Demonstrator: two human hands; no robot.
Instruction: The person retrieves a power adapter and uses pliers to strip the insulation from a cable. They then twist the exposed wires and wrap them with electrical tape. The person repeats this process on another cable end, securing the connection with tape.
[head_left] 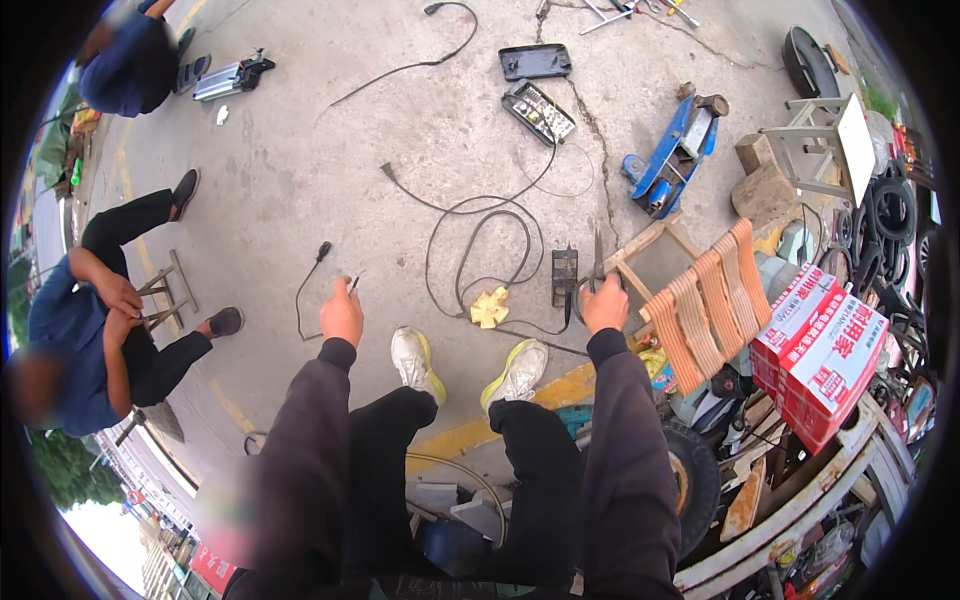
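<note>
My left hand is closed around a short black cord. The cord's plug end lies on the concrete to the left, and a small dark tip, seemingly its other end, pokes out above my fingers. In my right hand is a pair of scissors, blades pointing away from me and dark handle loops around my fingers. Just left of that hand, a black power adapter lies on the ground. Between my hands sit a yellow socket block and its loosely coiled black cable.
A wooden folding stool with orange webbing stands close to my right arm, beside red-and-white cartons. Beyond are a blue floor jack and an opened black device case. A seated person is at left; another is farther off.
</note>
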